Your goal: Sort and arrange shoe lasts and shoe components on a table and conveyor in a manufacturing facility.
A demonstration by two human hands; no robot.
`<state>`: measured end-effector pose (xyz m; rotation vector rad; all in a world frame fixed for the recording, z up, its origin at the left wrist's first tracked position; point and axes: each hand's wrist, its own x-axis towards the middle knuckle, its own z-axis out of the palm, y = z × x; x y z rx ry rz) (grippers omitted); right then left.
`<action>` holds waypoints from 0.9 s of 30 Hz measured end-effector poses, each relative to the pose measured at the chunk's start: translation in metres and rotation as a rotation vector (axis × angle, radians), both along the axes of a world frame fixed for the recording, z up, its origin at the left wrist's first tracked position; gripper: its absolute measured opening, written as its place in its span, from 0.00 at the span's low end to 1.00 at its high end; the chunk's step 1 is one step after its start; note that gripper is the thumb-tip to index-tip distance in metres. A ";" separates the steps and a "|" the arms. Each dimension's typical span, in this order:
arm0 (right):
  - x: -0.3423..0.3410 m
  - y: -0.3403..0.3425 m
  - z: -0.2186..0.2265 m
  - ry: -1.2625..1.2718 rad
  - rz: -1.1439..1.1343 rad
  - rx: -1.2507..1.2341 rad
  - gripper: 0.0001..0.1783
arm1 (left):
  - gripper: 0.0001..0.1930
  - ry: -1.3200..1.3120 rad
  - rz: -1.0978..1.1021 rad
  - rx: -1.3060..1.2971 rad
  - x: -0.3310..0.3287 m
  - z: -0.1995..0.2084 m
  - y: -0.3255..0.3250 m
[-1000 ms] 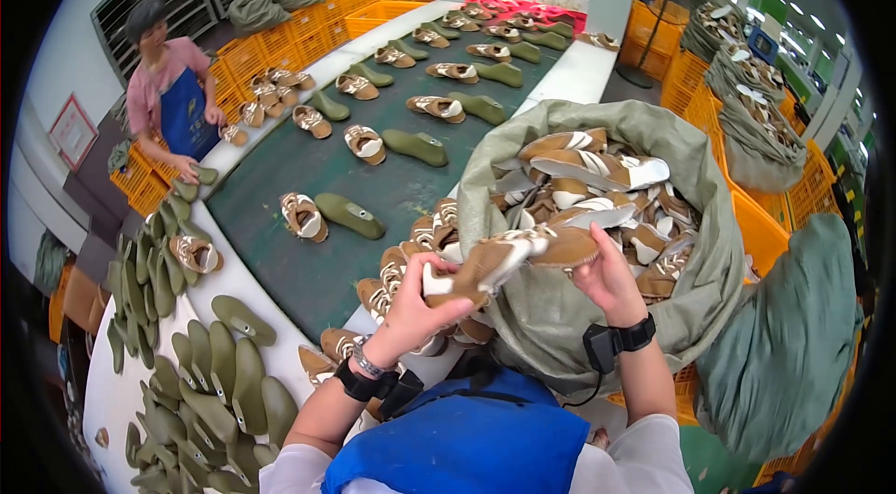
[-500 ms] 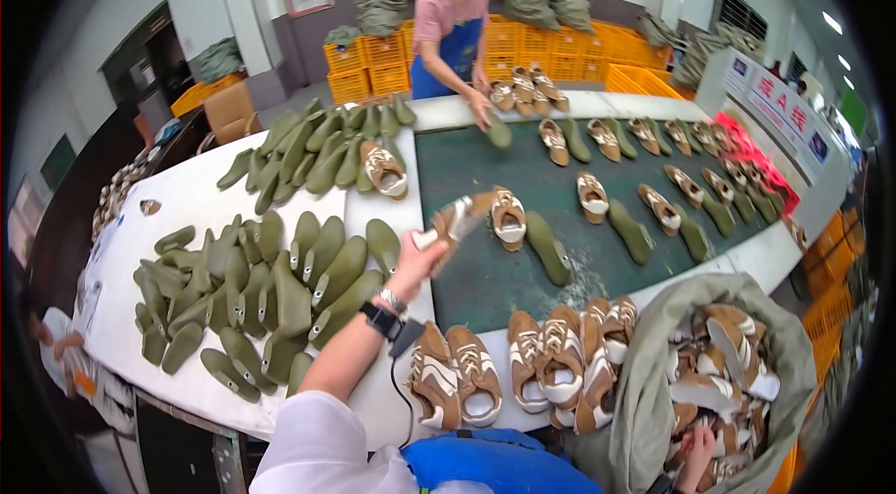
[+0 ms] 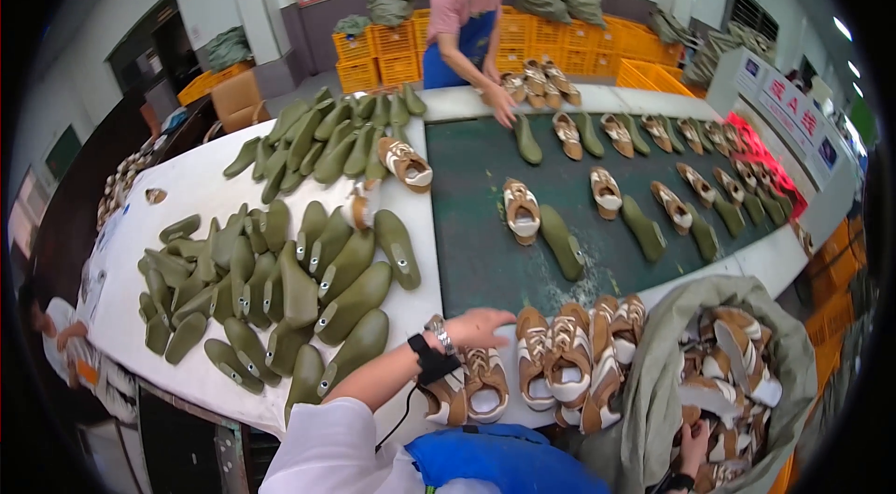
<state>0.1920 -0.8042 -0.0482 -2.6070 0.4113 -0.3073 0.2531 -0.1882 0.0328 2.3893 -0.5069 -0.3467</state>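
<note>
My left hand point(image 3: 481, 328) is stretched out flat above a pair of brown-and-white lace-up shoes point(image 3: 483, 382) on the near table edge; its fingers are apart and hold nothing. A blurred shoe point(image 3: 359, 205) is over the green shoe lasts point(image 3: 297, 293) to the left. Down in a grey-green sack point(image 3: 644, 382) filled with similar shoes point(image 3: 737, 354), my right hand point(image 3: 693, 447) has its fingers closed at the brown end of a shoe point(image 3: 691, 414). More shoes point(image 3: 567, 359) stand in a row between that sack and my left hand.
Shoes and lasts stand paired in rows on the dark green belt point(image 3: 485, 186). Across it, a person in a blue apron point(image 3: 469, 36) reaches toward a last point(image 3: 527, 141). More lasts point(image 3: 317, 139) lie at the far left. Orange crates point(image 3: 532, 36) line the back wall.
My left hand has let go of a shoe, which is now farther left over the lasts, and has swung down and right. The person across has released a last onto the belt.
</note>
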 end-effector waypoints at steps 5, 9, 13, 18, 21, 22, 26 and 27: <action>-0.021 0.037 0.055 0.182 -0.004 -0.044 0.33 | 0.25 0.115 -0.410 -0.135 -0.042 0.045 -0.087; -0.024 0.041 0.071 0.178 -0.224 -0.316 0.36 | 0.25 0.033 -0.440 -0.102 -0.064 0.075 -0.113; -0.035 0.036 0.065 0.279 -0.278 -0.033 0.40 | 0.25 0.005 -0.478 -0.103 -0.066 0.080 -0.120; -0.047 0.020 0.044 0.189 -0.334 0.039 0.42 | 0.25 -0.041 -0.501 -0.074 -0.069 0.082 -0.133; -0.027 0.032 0.055 0.405 -0.403 0.070 0.45 | 0.25 -0.058 -0.524 -0.073 -0.073 0.084 -0.136; -0.024 0.031 0.056 0.446 -0.429 0.080 0.46 | 0.25 -0.063 -0.527 -0.074 -0.074 0.085 -0.137; -0.048 0.002 0.040 0.089 -0.508 0.319 0.38 | 0.25 -0.066 -0.524 -0.092 -0.074 0.084 -0.141; -0.058 0.003 0.044 -0.005 -0.473 0.422 0.34 | 0.25 -0.068 -0.512 -0.089 -0.074 0.083 -0.139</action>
